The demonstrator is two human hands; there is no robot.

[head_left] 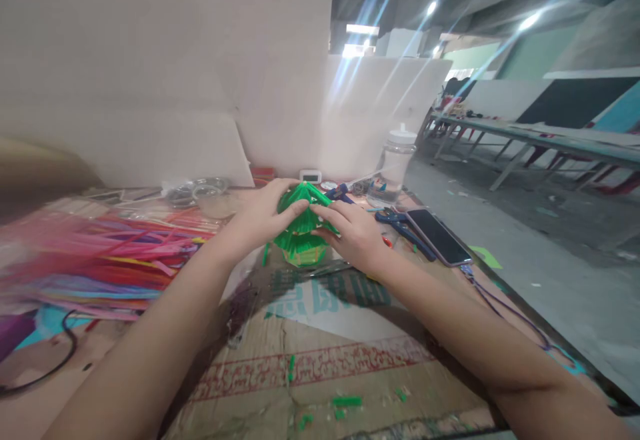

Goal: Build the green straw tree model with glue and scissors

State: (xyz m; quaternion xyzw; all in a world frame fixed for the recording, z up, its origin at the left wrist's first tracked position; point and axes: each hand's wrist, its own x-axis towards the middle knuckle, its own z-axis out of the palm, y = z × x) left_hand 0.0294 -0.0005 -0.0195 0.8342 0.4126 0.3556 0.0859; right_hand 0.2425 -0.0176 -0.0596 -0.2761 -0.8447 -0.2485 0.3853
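Both hands meet at a green pleated craft piece (296,228), straight ahead at twelve o'clock.
The left hand (275,210) grasps its nine o'clock side; the right hand (356,230) touches at three, grip unclear. A bottle (393,168) stands at two.

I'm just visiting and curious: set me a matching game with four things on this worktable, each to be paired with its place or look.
Things
1. Green fringed piece
2. Phone
3. Bottle
4. Coloured strips

Places and looks
A. Standing upright, with a white lid
B. Heaped on the left side of the table
C. Between the left hand and the right hand
D. Lying flat, dark on top

Right pairs: 1-C; 2-D; 3-A; 4-B
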